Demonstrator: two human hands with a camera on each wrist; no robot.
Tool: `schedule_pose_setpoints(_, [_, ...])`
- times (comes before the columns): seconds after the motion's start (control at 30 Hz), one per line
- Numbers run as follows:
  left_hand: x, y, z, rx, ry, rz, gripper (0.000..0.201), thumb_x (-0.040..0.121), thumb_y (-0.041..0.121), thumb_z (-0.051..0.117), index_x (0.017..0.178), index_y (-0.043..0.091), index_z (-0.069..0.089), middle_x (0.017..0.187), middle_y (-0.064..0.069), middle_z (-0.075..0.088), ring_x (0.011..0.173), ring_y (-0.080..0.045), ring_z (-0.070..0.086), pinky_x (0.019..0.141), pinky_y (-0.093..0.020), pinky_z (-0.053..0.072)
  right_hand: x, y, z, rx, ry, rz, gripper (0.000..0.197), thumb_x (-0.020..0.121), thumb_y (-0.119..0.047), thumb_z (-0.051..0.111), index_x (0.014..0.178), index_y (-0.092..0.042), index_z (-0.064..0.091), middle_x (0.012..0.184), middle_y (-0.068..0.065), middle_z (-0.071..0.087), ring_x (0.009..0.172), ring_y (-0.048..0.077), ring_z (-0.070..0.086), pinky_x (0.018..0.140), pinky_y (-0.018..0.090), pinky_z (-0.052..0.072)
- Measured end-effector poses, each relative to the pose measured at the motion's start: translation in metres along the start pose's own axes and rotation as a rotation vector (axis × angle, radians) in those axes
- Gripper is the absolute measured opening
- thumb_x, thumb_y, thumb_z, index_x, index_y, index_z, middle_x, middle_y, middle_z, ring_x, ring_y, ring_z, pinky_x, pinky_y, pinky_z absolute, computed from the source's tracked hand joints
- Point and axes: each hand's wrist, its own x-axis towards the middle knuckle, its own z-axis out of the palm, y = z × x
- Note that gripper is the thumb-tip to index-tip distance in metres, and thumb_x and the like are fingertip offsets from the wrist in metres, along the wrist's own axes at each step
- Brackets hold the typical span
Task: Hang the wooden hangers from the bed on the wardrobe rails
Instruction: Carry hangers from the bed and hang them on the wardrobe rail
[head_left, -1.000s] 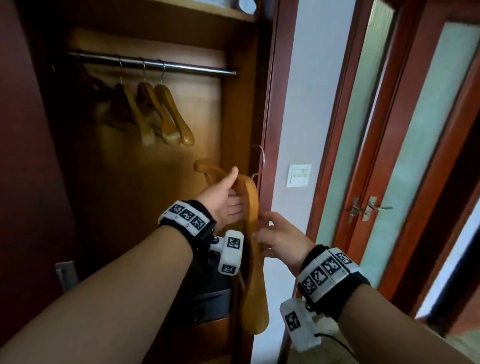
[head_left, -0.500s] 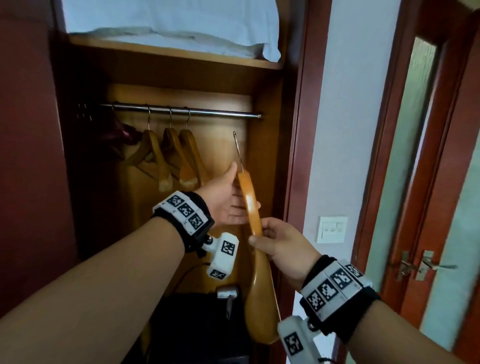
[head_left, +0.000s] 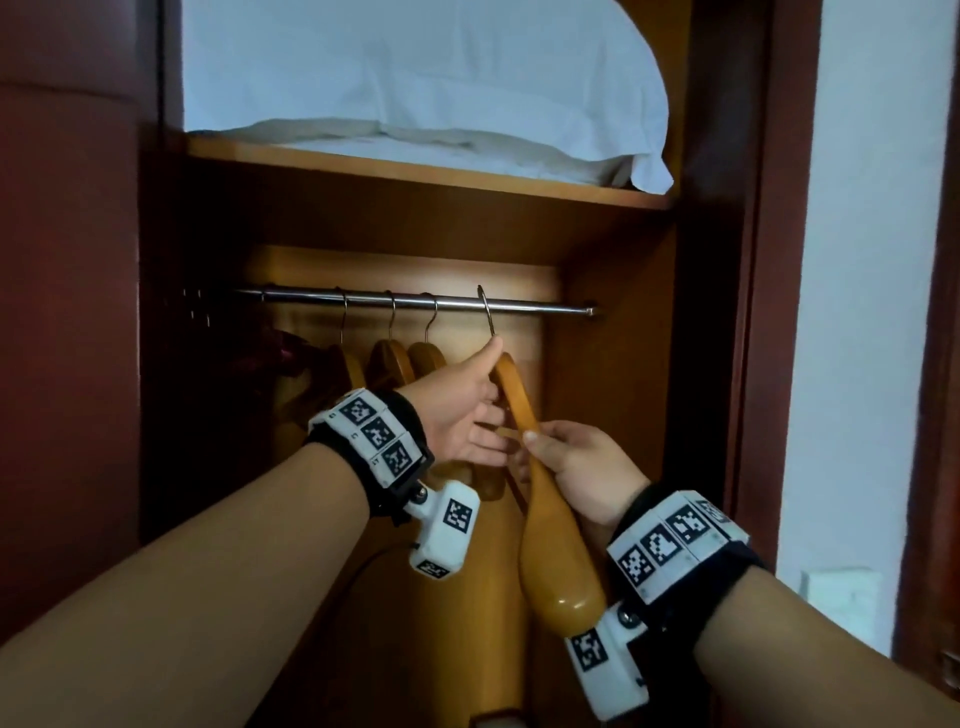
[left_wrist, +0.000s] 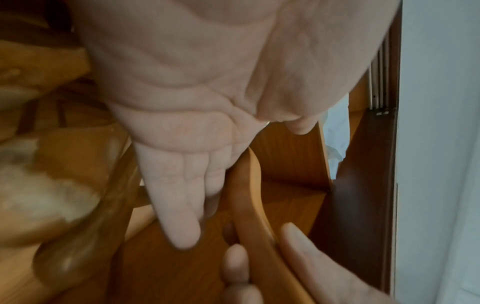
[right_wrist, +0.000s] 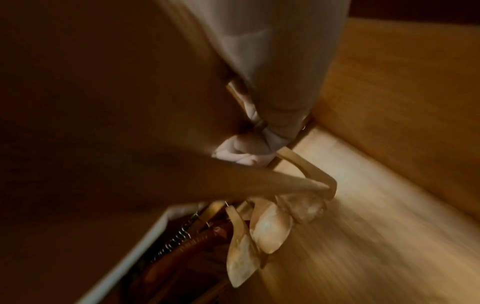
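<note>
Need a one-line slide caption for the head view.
Both hands, left hand and right hand, lift a wooden hanger, hook at the rail.

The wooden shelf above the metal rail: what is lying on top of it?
White folded bedding, perhaps a pillow or duvet, fills the wooden shelf above the metal rail. Anything behind or beneath it is covered.
</note>
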Motion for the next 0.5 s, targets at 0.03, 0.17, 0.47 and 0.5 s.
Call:
schedule_pose_setpoints(0.03, [0.004,0.001,-0.008,-0.001,0.0,0.002,0.101,0.089,0.082,0.03,0.159,0.01,0.018,0.139,-0.016,0.056,0.123,-0.036,0.059,0.107,-0.049,0.047,0.01,-0.002,0.003,-0.019,0.006,-0.001,0.027,0.1,-0.021,0.054,0.09,0.001,0.067,0.071,0.01,0.066,0.062,0.02,0.061,0.064,0.032,0.049])
schedule_pose_setpoints(0.17, [0.02,0.005,-0.034,0.01,0.012,0.033,0.1,0.086,0.084,0.033,0.156,0.014,0.03,0.148,-0.02,0.05,0.122,-0.038,0.061,0.102,-0.05,0.051,0.045,-0.009,0.011,-0.071,0.025,-0.019,0.032,0.101,-0.018,0.051,0.094,0.009,0.067,0.073,0.014,0.063,0.06,0.019,0.059,0.056,0.024,0.051])
schedule_pose_setpoints(0.47, [0.053,0.008,-0.064,0.068,0.054,0.049,0.095,0.086,0.083,0.034,0.15,0.013,0.042,0.14,-0.017,0.058,0.117,-0.035,0.064,0.099,-0.048,0.054,0.125,0.005,0.018,-0.121,0.052,-0.028,0.03,0.1,-0.026,0.054,0.093,0.0,0.069,0.074,0.008,0.069,0.066,0.021,0.064,0.07,0.036,0.055])
schedule_pose_setpoints(0.5, [0.057,0.009,-0.067,0.071,0.065,0.047,0.094,0.086,0.083,0.034,0.149,0.013,0.044,0.139,-0.017,0.059,0.116,-0.035,0.064,0.098,-0.048,0.054,0.134,0.009,0.019,-0.121,0.051,-0.028,0.03,0.1,-0.026,0.055,0.093,-0.001,0.069,0.074,0.008,0.07,0.067,0.022,0.065,0.073,0.039,0.055])
